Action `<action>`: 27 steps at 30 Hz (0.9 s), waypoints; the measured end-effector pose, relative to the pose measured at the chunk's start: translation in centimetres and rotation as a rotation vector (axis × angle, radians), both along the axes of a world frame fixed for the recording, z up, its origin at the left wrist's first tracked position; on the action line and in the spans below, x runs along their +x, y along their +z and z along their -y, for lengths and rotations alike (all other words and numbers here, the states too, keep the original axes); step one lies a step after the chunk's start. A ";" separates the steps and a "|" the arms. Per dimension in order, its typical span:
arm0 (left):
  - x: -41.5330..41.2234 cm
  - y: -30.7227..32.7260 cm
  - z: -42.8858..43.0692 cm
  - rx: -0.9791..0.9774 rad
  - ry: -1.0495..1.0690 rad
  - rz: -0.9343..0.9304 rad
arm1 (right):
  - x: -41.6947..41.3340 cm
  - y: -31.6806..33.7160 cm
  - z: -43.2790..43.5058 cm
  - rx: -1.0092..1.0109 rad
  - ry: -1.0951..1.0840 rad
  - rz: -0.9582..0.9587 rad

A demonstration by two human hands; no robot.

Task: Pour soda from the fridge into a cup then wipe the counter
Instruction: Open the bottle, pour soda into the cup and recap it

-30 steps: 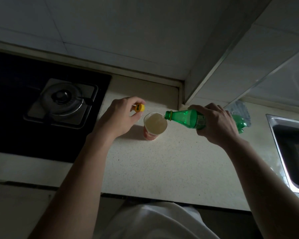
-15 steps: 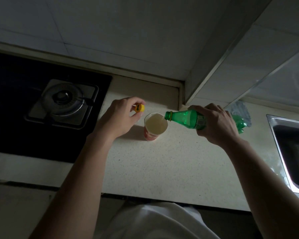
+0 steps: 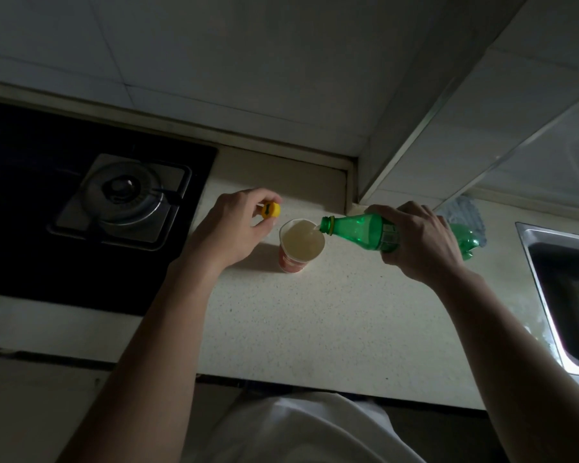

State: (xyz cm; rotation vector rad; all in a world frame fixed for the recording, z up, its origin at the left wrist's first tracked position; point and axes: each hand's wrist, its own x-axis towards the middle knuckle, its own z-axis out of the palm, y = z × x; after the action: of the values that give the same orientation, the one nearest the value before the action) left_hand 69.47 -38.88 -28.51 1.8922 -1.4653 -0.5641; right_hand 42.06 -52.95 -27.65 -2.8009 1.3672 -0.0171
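Note:
A green soda bottle [image 3: 355,229] lies tipped almost flat in my right hand [image 3: 418,243], its mouth over the rim of a red paper cup [image 3: 298,259]. A thin stream runs from the mouth into the cup, which holds pale liquid near its brim. The cup stands on the speckled cream counter [image 3: 331,322]. My left hand [image 3: 234,228] hovers just left of the cup and pinches the yellow bottle cap [image 3: 270,210] between thumb and fingers.
A black gas hob [image 3: 47,255] with a steel burner [image 3: 127,195] fills the left side. A steel sink [image 3: 542,282] is sunk in at the right edge. A pale blue cloth [image 3: 465,213] lies behind the bottle by the tiled wall.
The bottle stays tipped over the cup while soda keeps running in. Both hands hold nearly the same place.

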 end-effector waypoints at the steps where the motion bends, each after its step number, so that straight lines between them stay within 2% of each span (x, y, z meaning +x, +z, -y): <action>1: 0.0 0.0 0.0 -0.002 0.001 -0.001 | 0.0 0.0 0.0 0.000 0.000 -0.001; 27: 0.1 0.0 0.1 0.006 -0.003 0.000 | 0.0 -0.1 0.1 0.008 -0.011 -0.018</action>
State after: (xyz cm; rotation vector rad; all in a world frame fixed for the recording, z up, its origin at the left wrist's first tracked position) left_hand 69.61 -38.94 -28.47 1.8951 -1.4675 -0.5707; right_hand 42.10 -53.05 -27.71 -2.7941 1.3828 0.0134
